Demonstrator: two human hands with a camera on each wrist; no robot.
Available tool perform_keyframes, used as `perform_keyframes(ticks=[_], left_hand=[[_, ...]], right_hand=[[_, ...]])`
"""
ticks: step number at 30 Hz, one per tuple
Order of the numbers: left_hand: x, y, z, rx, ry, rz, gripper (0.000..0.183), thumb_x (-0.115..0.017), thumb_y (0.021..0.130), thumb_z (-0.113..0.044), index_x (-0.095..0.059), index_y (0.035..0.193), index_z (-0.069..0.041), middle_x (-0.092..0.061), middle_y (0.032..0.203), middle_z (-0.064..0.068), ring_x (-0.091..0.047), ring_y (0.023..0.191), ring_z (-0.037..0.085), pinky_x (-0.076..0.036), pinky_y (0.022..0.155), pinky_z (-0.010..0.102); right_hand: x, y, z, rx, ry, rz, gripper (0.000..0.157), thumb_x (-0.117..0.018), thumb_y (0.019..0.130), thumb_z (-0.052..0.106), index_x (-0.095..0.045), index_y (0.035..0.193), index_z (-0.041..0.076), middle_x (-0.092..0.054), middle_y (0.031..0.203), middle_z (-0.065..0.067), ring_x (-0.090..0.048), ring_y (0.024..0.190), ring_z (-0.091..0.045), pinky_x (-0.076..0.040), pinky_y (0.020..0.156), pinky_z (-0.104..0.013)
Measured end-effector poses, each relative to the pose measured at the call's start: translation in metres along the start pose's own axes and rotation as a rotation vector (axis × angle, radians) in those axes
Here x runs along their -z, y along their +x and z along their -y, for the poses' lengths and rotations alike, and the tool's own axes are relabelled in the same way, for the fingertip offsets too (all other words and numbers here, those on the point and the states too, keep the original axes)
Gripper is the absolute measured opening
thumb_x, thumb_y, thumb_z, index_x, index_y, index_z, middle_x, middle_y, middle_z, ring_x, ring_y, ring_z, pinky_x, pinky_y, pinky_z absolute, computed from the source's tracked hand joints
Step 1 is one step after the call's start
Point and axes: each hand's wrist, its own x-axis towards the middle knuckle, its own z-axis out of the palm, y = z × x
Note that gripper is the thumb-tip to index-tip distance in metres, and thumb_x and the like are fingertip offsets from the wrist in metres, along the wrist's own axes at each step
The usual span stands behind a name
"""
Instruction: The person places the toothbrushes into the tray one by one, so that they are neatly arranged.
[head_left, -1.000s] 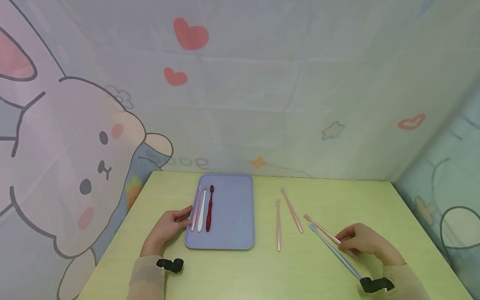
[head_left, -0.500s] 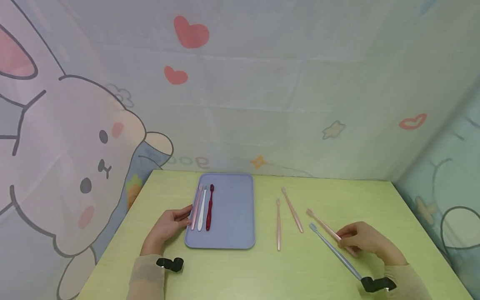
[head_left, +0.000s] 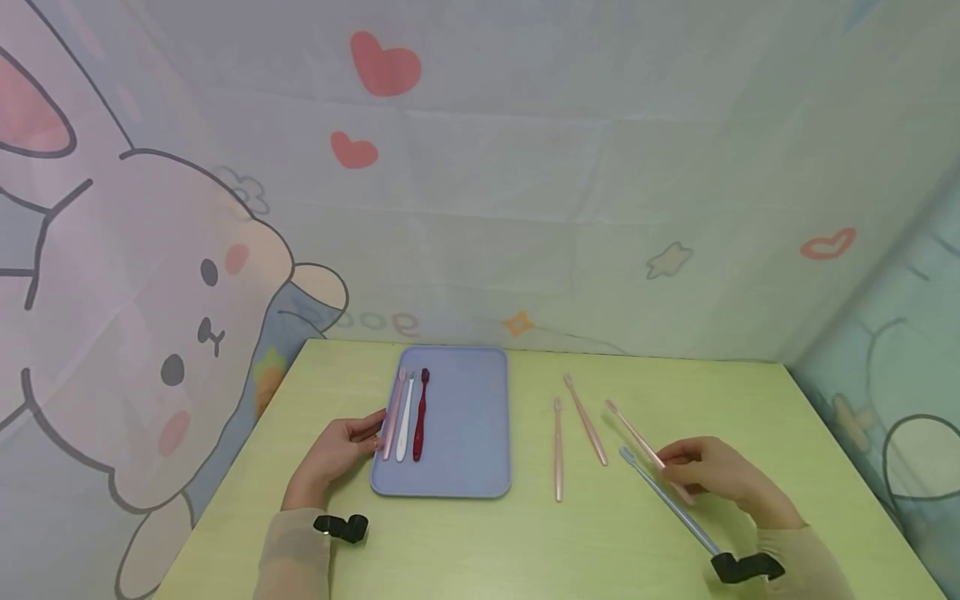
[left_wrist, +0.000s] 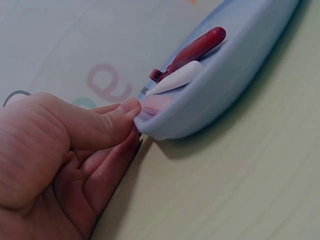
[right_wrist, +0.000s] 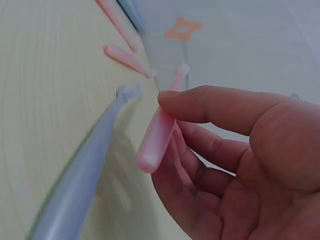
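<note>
My left hand (head_left: 336, 458) grips the left rim of a blue tray (head_left: 468, 433), its thumb over the edge in the left wrist view. In the tray lie a pink toothbrush (head_left: 393, 417), a white toothbrush (head_left: 405, 421) and a dark red toothbrush (head_left: 420, 421), side by side. My right hand (head_left: 723, 479) pinches another pink toothbrush (right_wrist: 157, 137) by its handle between thumb and fingers, its head pointing up and away. Beside that hand is a blue-grey toothbrush (head_left: 675, 504), large in the right wrist view.
Two more pink toothbrushes lie on the yellow-green table (head_left: 465, 550) right of the tray: one nearly straight pink toothbrush (head_left: 558, 458) and one slanted pink toothbrush (head_left: 587, 422). A printed cloth (head_left: 480, 208) hangs along the table's back edge.
My right hand has moved slightly up and left with the pink toothbrush, whose head has swung farther from me. My left hand and the tray have stayed put.
</note>
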Motion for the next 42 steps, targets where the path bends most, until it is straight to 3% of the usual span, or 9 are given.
perform_keyframes(ticks=[7, 14, 20, 24, 30, 36, 42], left_hand=[[0.000, 0.000, 0.002, -0.004, 0.005, -0.003, 0.052, -0.070, 0.101, 0.000, -0.057, 0.150, 0.003, -0.059, 0.149, 0.021, -0.058, 0.138, 0.035, -0.045, 0.115, 0.044], [-0.001, -0.001, 0.000, -0.001, -0.006, 0.006, 0.051, -0.071, 0.100, 0.000, -0.058, 0.150, 0.004, -0.060, 0.148, 0.021, -0.058, 0.138, 0.035, -0.048, 0.113, 0.036], [-0.002, -0.002, -0.002, -0.014, -0.010, 0.012, 0.052, -0.072, 0.100, 0.001, -0.057, 0.149, 0.006, -0.058, 0.148, 0.024, -0.057, 0.138, 0.038, -0.043, 0.115, 0.050], [-0.002, -0.002, -0.002, -0.024, -0.012, 0.011, 0.052, -0.072, 0.100, 0.001, -0.056, 0.149, 0.007, -0.058, 0.148, 0.025, -0.056, 0.138, 0.040, -0.042, 0.116, 0.052], [-0.001, 0.000, -0.003, -0.007, 0.008, 0.000, 0.052, -0.072, 0.100, -0.001, -0.058, 0.150, 0.004, -0.061, 0.146, 0.022, -0.058, 0.138, 0.037, -0.042, 0.117, 0.050], [-0.001, 0.000, -0.003, 0.005, 0.005, -0.006, 0.052, -0.072, 0.100, 0.000, -0.058, 0.150, 0.003, -0.060, 0.147, 0.021, -0.058, 0.138, 0.036, -0.042, 0.117, 0.049], [0.000, 0.000, -0.002, -0.002, 0.006, -0.006, 0.052, -0.071, 0.100, 0.001, -0.057, 0.150, 0.003, -0.060, 0.148, 0.021, -0.058, 0.138, 0.036, -0.042, 0.117, 0.049]], right_hand=[[-0.023, 0.015, 0.014, 0.034, 0.090, 0.028, 0.048, -0.074, 0.102, 0.019, -0.061, 0.137, -0.012, -0.072, 0.120, -0.017, -0.071, 0.102, -0.027, -0.063, 0.086, -0.036], [-0.054, 0.035, 0.035, 0.087, 0.159, 0.060, 0.047, -0.073, 0.102, 0.017, -0.061, 0.137, -0.011, -0.070, 0.121, -0.019, -0.071, 0.105, -0.031, -0.062, 0.087, -0.036], [-0.084, 0.053, 0.053, 0.108, 0.194, 0.060, 0.046, -0.074, 0.101, 0.016, -0.062, 0.137, -0.010, -0.071, 0.119, -0.016, -0.072, 0.102, -0.027, -0.063, 0.087, -0.036], [-0.104, 0.064, 0.064, 0.133, 0.244, 0.072, 0.047, -0.075, 0.100, 0.013, -0.061, 0.137, -0.012, -0.072, 0.121, -0.021, -0.072, 0.103, -0.026, -0.063, 0.089, -0.037], [-0.137, 0.083, 0.081, 0.147, 0.307, 0.053, 0.043, -0.075, 0.100, 0.011, -0.063, 0.134, -0.013, -0.073, 0.118, -0.019, -0.073, 0.100, -0.024, -0.063, 0.088, -0.036], [-0.167, 0.099, 0.099, 0.184, 0.373, 0.047, 0.042, -0.072, 0.101, 0.007, -0.060, 0.134, -0.017, -0.071, 0.124, -0.028, -0.075, 0.107, -0.032, -0.063, 0.093, -0.041], [-0.192, 0.114, 0.109, 0.158, 0.431, 0.024, 0.046, -0.074, 0.099, 0.006, -0.060, 0.136, -0.017, -0.075, 0.118, -0.024, -0.076, 0.097, -0.023, -0.064, 0.089, -0.038]])
